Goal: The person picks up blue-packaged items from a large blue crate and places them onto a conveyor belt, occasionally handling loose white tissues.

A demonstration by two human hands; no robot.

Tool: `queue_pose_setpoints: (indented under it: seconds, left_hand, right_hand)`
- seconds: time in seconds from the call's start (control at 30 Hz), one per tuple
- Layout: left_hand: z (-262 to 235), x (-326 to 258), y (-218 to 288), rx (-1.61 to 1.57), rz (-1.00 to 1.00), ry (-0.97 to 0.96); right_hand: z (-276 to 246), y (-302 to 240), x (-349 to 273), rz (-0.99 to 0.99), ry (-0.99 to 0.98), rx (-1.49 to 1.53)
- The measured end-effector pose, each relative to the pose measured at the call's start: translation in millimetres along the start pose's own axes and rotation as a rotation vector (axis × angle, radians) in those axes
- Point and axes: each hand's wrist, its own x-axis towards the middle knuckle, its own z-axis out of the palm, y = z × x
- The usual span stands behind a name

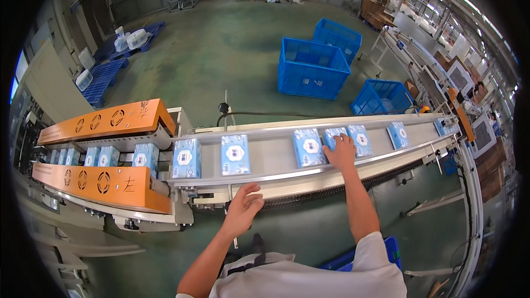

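Light blue wrapped packs ride a white conveyor belt (270,157) that runs left to right in front of me. My right hand (341,152) lies flat on one pack (333,135), which sits between a pack on its left (309,147) and one on its right (360,140). My left hand (243,205) hovers over the belt's near rail (276,175), fingers loosely curled and holding nothing. Two more packs (235,154) (186,158) lie further left, and several come out between the orange guards (105,121).
Three blue plastic crates (312,69) stand on the green floor beyond the belt. Blue pallets (102,80) with wrapped bundles lie at the back left. More packs (398,134) travel right toward machines (461,83). A blue crate (353,259) sits by my right side.
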Motion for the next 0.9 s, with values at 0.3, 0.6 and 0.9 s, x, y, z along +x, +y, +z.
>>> queue_pose_setpoints:
  seconds: [0.3, 0.6, 0.9]
  left_hand:
    - [12, 1, 9, -0.003, -0.047, -0.061]
    - [63, 41, 30, 0.144, 0.099, -0.18]
    - [66, 50, 14, 0.099, 0.047, -0.159]
  right_hand:
    - [-25, 0, 15, 0.255, -0.252, 0.905]
    - [-91, -86, -54, 0.038, -0.324, 1.837]
    - [-78, -93, -61, 0.122, -0.309, 1.85]
